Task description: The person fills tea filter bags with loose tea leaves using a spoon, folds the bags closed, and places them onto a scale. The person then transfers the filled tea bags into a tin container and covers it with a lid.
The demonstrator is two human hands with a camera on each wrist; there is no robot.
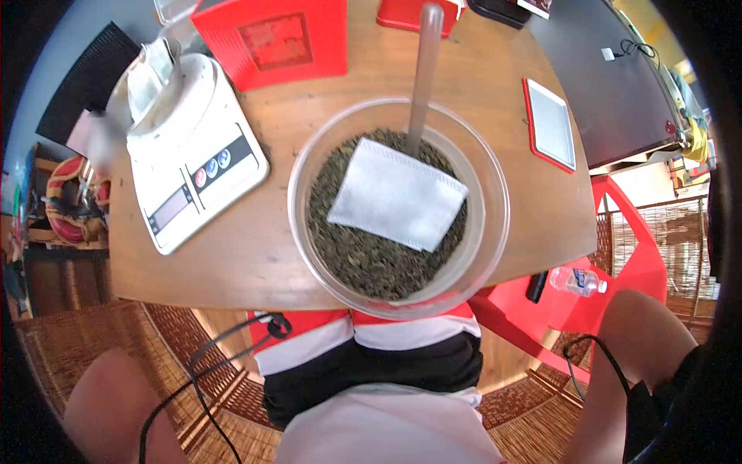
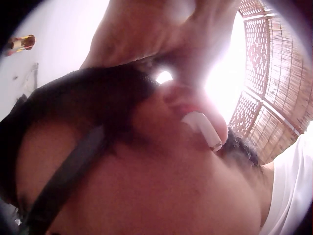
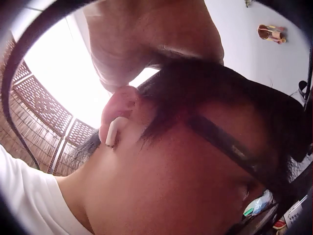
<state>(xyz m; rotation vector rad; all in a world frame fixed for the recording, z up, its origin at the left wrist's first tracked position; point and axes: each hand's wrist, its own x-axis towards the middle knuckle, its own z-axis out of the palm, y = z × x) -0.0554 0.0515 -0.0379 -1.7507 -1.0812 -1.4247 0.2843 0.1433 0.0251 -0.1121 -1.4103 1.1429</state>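
Both hands are up at the person's head. In the left wrist view, the left hand (image 2: 161,29) is against the side of the head, above a white earbud (image 2: 208,132); its fingers are hidden. The right hand (image 3: 151,36) is at the other side in the right wrist view, fingers also out of sight, near a second earbud (image 3: 113,131). Below, in the head view, a clear round tub (image 1: 495,232) of dark dried leaves (image 1: 371,271) sits at the table's front edge. A white fabric pouch (image 1: 398,193) lies on the leaves, beside a long translucent handle (image 1: 425,77) standing upright.
A white digital scale (image 1: 224,185) with a crumpled packet (image 1: 151,77) stands left of the tub on the wooden table (image 1: 541,216). Behind are a red box (image 1: 278,46) and a red-edged tray (image 1: 550,127). A bottle (image 1: 576,281) lies on the red chair (image 1: 641,247).
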